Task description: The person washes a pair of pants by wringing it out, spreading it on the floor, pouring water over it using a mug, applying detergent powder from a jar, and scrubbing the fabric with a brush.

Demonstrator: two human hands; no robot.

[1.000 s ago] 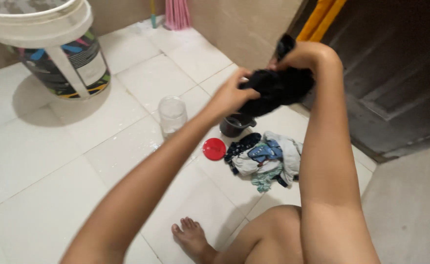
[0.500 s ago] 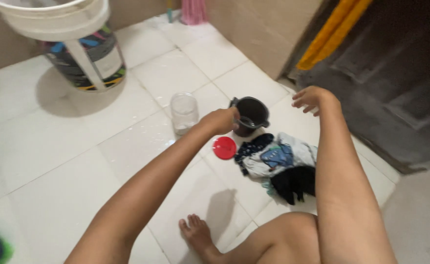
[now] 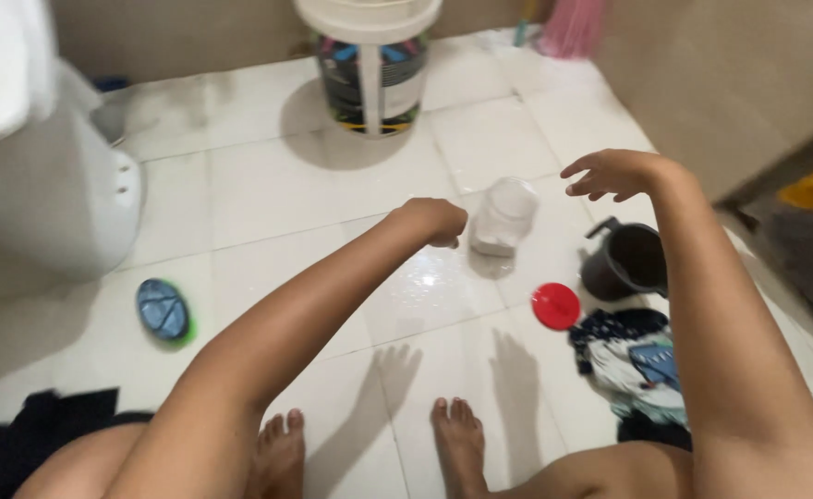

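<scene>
My left hand (image 3: 436, 220) hovers over the wet white tile floor with its fingers curled in and nothing in it, just left of a clear plastic jar (image 3: 503, 216). My right hand (image 3: 612, 173) is held out above the floor with fingers spread, empty, over a dark mug-shaped scoop (image 3: 625, 262). A red round lid (image 3: 555, 306) lies on the tiles beside the scoop. A heap of clothes (image 3: 636, 365) lies under my right forearm.
A white bucket with a colourful label (image 3: 370, 55) stands at the back. A white toilet (image 3: 42, 166) fills the left. A blue-green scrub brush (image 3: 163, 310) lies on the floor. Dark cloth (image 3: 42, 425) sits at bottom left. My bare feet (image 3: 370, 453) are below.
The black garment I held up a second ago dropped onto the clothes heap. Both hands are empty now. The view swung left, bringing the toilet and scrub brush into sight.
</scene>
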